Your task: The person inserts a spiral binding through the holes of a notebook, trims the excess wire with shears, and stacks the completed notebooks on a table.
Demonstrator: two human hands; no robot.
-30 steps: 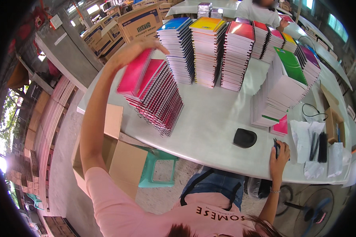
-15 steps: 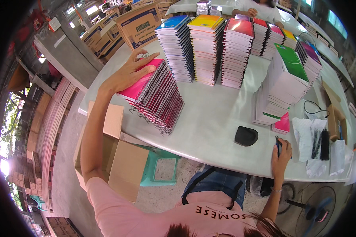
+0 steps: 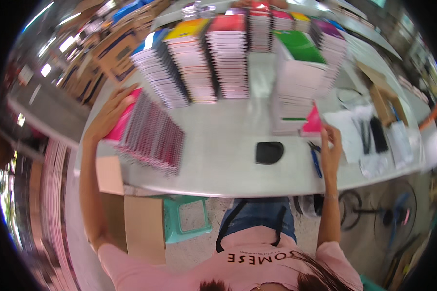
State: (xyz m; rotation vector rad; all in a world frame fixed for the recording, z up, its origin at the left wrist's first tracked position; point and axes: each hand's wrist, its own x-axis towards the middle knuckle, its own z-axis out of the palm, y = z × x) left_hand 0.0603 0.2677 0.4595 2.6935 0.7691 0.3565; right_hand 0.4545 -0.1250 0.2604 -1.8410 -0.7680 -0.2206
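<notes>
My left hand [image 3: 112, 114] lies flat, fingers stretched, on the pink cover at the top of a leaning stack of spiral notebooks [image 3: 153, 131] at the table's left. Their wire coils face right. My right hand [image 3: 331, 148] is at the right, fingers bent and slightly apart, its tips by the corner of a pink notebook [image 3: 312, 123]. That notebook lies low beside a tall stack of green-covered notebooks [image 3: 300, 72]. Blue-handled pliers [image 3: 316, 161] lie on the table just left of my right hand, out of its grip. Motion blurs the view somewhat.
Blue [image 3: 162, 72], yellow [image 3: 192, 63] and red [image 3: 227, 58] notebook stacks stand at the back. A black rounded pad [image 3: 269, 153] lies near the front edge. Black coils [image 3: 378, 135] and an open carton [image 3: 386, 99] are right. Below stand a cardboard box [image 3: 143, 228] and green stool [image 3: 187, 225].
My right hand has let go of the pliers and moved up to the pink notebook. My left hand stays on the pink stack. The whole view has shifted, and the far person is mostly out of it.
</notes>
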